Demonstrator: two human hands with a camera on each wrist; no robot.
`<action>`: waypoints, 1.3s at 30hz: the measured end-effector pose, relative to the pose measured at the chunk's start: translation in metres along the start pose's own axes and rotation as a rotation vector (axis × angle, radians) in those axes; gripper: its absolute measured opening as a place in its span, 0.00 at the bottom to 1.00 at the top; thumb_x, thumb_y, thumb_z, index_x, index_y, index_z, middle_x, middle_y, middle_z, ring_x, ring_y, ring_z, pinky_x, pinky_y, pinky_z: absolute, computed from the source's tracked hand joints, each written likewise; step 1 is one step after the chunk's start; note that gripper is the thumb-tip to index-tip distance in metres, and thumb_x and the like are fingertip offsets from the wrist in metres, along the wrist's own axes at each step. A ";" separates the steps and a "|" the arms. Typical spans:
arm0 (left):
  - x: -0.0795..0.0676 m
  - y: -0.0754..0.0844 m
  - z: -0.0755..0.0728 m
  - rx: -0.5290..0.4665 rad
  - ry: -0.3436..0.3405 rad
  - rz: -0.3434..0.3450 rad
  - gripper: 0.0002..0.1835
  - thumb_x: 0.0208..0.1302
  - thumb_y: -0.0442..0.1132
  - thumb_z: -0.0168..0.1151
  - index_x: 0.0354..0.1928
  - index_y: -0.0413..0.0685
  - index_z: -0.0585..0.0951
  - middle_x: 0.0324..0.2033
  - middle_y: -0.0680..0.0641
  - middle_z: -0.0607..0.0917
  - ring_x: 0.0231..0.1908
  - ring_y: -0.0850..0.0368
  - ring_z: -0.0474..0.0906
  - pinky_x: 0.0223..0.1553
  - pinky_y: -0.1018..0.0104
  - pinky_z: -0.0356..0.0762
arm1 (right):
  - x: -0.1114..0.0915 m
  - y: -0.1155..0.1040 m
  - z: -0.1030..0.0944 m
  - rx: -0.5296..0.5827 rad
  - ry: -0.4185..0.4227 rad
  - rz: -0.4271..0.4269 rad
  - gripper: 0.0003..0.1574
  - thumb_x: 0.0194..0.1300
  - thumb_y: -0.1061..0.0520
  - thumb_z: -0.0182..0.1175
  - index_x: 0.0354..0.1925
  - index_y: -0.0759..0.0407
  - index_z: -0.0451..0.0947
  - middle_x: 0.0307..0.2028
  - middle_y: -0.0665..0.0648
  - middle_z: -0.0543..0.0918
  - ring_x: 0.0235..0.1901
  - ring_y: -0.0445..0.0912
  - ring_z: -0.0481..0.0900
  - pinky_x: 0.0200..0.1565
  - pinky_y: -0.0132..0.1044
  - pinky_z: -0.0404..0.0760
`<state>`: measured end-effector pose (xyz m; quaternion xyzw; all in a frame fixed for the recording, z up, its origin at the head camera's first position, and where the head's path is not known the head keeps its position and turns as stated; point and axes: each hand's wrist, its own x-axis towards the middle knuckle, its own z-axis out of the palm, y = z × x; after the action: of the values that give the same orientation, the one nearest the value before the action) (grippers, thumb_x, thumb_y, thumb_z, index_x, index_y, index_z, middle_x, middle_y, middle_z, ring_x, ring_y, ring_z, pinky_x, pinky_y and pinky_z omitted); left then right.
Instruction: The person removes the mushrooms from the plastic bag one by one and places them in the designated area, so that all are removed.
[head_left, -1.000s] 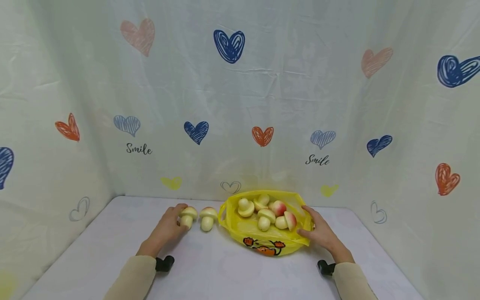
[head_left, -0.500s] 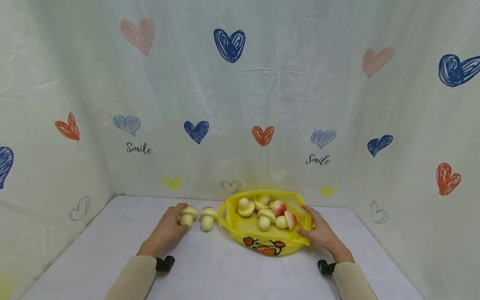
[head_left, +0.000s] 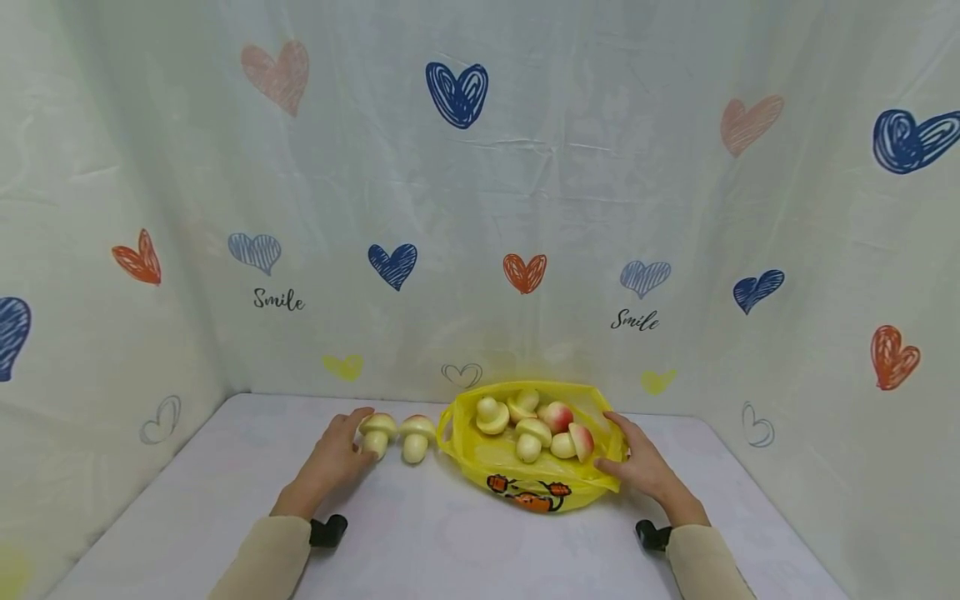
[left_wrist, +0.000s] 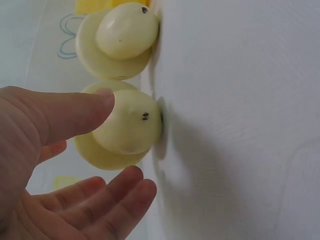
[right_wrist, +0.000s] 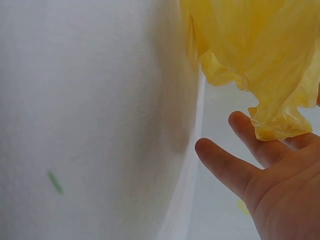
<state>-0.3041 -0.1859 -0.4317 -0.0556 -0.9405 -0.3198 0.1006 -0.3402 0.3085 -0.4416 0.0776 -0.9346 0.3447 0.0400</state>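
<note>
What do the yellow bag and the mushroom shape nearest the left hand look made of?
Yellow bag: apparently thin, slightly glossy plastic film; it is partly see-through and creased.

Mushroom shape: possibly moulded plastic or coated foam, smooth with a soft sheen; its stem is evenly coloured, but its core can't be told.

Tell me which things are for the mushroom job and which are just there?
Probably for the job:
left hand, at the leftmost mushroom
second loose mushroom
yellow bag
mushrooms inside the bag
right hand, at the bag's edge

Just there:
white table
heart-patterned curtain
black piece on the left wrist
</note>
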 end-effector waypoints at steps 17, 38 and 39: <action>-0.007 0.035 0.004 -0.048 0.016 0.074 0.32 0.54 0.39 0.70 0.63 0.46 0.71 0.52 0.40 0.72 0.36 0.53 0.73 0.32 0.61 0.72 | -0.001 -0.002 -0.002 -0.005 -0.001 -0.001 0.56 0.51 0.47 0.70 0.72 0.52 0.52 0.69 0.66 0.55 0.65 0.65 0.56 0.60 0.66 0.58; -0.014 0.086 0.041 -0.092 -0.118 0.402 0.28 0.57 0.40 0.69 0.61 0.47 0.73 0.49 0.44 0.74 0.45 0.48 0.74 0.46 0.53 0.74 | -0.001 -0.001 0.000 -0.017 0.015 -0.039 0.55 0.52 0.46 0.69 0.71 0.52 0.53 0.69 0.67 0.55 0.65 0.65 0.56 0.60 0.67 0.57; -0.014 0.088 0.043 -0.091 -0.126 0.413 0.28 0.58 0.40 0.68 0.61 0.47 0.73 0.49 0.44 0.73 0.46 0.48 0.74 0.46 0.53 0.74 | -0.001 -0.002 0.000 -0.016 0.017 -0.037 0.55 0.52 0.46 0.69 0.71 0.53 0.53 0.69 0.67 0.56 0.65 0.65 0.56 0.60 0.67 0.57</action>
<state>-0.2826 -0.0904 -0.4159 -0.2714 -0.8982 -0.3303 0.1024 -0.3385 0.3079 -0.4404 0.0915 -0.9355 0.3368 0.0551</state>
